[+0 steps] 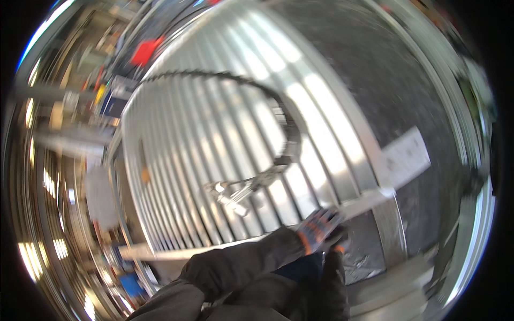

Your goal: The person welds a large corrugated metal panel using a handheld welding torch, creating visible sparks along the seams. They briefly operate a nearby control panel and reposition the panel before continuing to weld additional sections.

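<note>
Though the view was blurred by motion, the left hand, in a grey-and-orange glove, could be seen at the near edge of a ribbed silver metal panel, toward its right corner. The right hand was just beside and partly behind it, mostly dark and hard to make out. How far the fingers of either hand were spread or curled could not be told, nor whether either one gripped anything. Both forearms wore dark sleeves.

The panel spread wide in front of the person, its ribs running away from a pale rail along the near edge. On top of it lay a black segmented chain, curving from the far left side round to the right and back toward the middle. A silver metal fitting sat at its near end, well apart from the hands.

A white sheet stuck out beyond the panel's right edge, near the corner and above the dark floor. Past the far left side were a red object, too blurred to identify, and a dark blue box.
</note>
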The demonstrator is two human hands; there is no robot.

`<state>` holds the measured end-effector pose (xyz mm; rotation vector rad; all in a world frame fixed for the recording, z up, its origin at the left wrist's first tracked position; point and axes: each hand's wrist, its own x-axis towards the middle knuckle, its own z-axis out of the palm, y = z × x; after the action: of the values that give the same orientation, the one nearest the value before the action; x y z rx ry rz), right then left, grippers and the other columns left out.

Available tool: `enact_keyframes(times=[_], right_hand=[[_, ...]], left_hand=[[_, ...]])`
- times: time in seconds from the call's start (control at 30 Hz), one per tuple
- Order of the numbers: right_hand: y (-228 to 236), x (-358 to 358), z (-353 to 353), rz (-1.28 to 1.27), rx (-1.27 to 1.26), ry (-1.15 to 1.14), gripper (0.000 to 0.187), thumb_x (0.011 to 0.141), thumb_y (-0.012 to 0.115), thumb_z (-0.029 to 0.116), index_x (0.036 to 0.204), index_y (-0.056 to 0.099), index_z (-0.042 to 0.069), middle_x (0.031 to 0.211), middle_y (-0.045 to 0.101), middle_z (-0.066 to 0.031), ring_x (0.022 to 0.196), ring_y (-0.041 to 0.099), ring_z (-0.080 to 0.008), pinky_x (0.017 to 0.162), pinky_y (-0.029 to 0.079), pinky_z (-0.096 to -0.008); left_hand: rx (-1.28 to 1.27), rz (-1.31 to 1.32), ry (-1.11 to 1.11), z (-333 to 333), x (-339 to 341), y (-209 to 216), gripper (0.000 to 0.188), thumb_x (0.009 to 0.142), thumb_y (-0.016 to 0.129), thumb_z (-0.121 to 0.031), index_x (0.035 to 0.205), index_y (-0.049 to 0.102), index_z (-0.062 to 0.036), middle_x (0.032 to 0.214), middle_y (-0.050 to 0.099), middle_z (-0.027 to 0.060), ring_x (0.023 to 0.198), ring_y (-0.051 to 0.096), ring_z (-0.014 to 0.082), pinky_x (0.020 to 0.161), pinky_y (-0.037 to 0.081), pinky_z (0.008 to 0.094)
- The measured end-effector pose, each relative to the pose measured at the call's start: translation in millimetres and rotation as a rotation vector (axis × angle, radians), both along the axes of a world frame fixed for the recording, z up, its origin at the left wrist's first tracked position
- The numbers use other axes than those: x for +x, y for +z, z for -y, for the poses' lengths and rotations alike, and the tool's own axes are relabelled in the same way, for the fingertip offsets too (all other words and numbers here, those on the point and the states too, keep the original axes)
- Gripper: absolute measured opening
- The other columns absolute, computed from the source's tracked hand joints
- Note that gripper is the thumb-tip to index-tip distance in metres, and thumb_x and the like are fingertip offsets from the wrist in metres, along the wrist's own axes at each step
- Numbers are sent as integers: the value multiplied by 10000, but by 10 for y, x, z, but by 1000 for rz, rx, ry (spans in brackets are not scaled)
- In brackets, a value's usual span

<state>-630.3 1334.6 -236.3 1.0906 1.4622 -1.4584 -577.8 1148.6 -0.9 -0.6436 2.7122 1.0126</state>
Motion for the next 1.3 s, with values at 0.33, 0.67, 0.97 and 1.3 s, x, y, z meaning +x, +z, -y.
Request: enact_keyframes(times=[0.33,0.67,0.97,1.3], right_hand=[[2112,749,1277,-820,-284,1038,251,1021,576,243,999,678,15,813,657,-94,690,609,-149,619,481,-278],[1999,1140,3255,-1719,236,2580,819,742,759,274,1492,462,136,1549,395,-201,1439,336,-424,1192,291,-534],[1996,740,3692,-1903,-184,2962,778,785,749,270,1496,460,146,1390,490,-215,1224,486,-375,1019,420,-492],[1748,554,3669,-1716,-347,2892,774,615,877,190,1342,614,175,1092,623,-132,1070,549,-360,932,480,-451]], left_hand=[[312,36,1343,-531,4027,-115,352,978,615,-327,1181,663,-45,1236,655,228,1183,623,398,992,502,479],[270,-50,2980,-346,6505,-1463,691,797,790,-602,1103,636,-2,916,707,138,867,670,305,716,539,453],[366,51,2989,-228,7001,-1696,1037,671,879,-577,1395,511,68,1367,589,287,1282,579,389,1040,487,444],[400,-253,2930,-664,7414,-2140,846,709,865,-569,1266,642,28,1119,711,178,905,700,344,683,568,482]])
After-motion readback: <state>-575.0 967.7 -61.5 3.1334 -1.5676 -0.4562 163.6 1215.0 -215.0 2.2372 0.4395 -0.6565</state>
